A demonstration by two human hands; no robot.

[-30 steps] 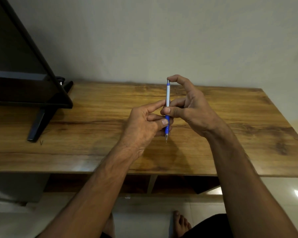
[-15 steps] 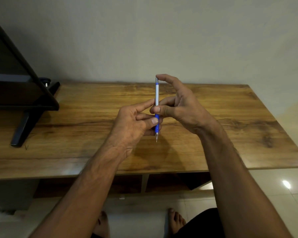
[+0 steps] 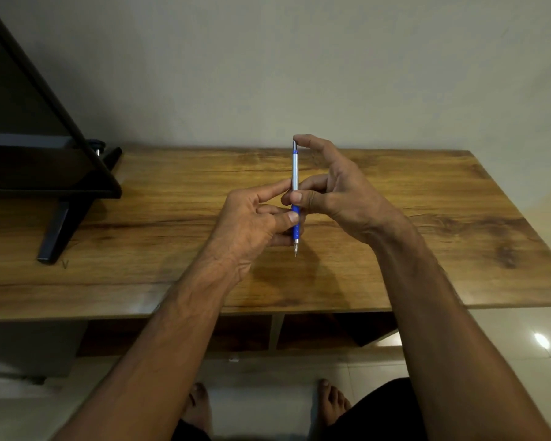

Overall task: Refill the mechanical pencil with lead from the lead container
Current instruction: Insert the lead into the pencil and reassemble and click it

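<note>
Two hands hold a mechanical pencil (image 3: 295,173) upright above the middle of the wooden table (image 3: 427,218), tip pointing down and clear of the tabletop. The right hand (image 3: 341,192) comes in from the right, its grip closed on the pencil: thumb and a curled finger pinch the silver barrel at mid-height, while the index finger arches up and its tip rests on the top cap. The left hand (image 3: 252,224) reaches from the near left, its grip also closed on the pencil — thumb and fingers pinch the blue lower section. At the far left a dark screen (image 3: 29,148) stands on a black foot (image 3: 58,230). Open compartments (image 3: 245,332) under the table lie in shadow — their contents cannot be told.
</note>
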